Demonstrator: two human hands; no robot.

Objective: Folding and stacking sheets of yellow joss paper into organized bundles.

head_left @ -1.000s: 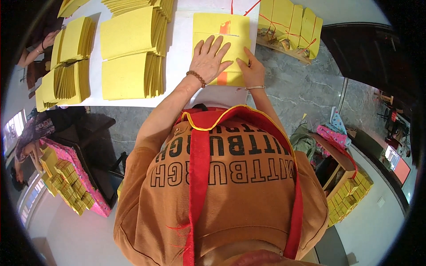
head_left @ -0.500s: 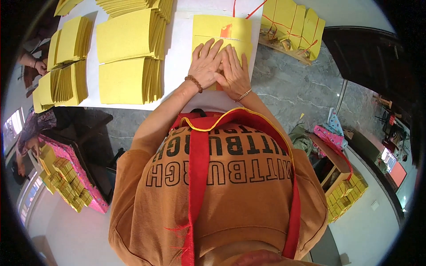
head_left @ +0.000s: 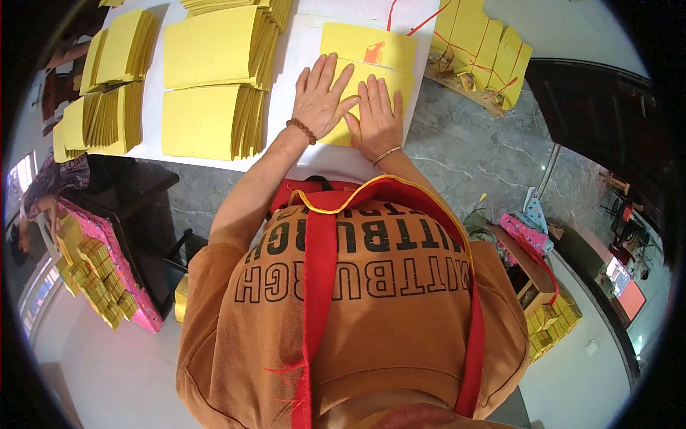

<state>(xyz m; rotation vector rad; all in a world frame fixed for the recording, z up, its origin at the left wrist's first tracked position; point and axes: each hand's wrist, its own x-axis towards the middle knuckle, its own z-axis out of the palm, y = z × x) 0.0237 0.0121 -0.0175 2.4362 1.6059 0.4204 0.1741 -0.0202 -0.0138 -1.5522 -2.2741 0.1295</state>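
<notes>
Both my hands lie flat, palms down, on yellow paper [head_left: 400, 46] at the near right of the white table. An orange-red mark shows on its far part, and a crosswise edge runs below that mark, so the near part looks folded over or layered. My left hand [head_left: 318, 104] covers the paper's left side, fingers spread, a brown bead bracelet at the wrist. My right hand [head_left: 377, 121] rests on the right half with its fingers stretched out and a thin bangle on the wrist. The two thumbs point toward each other, close together. Neither hand grips anything.
Fanned yellow paper stacks [head_left: 204, 121] stand left of my hands, with more stacks [head_left: 118, 46] farther left. Red string [head_left: 391, 14] lies beyond the paper. Yellow bundles tied with red string [head_left: 493, 50] sit past the right table edge. Another person [head_left: 53, 186] is at the far left.
My hands have moved apart, the left one toward the left. More yellow surface shows between them, and the orange patch near my wrists is out of sight. The view has shifted slightly.
</notes>
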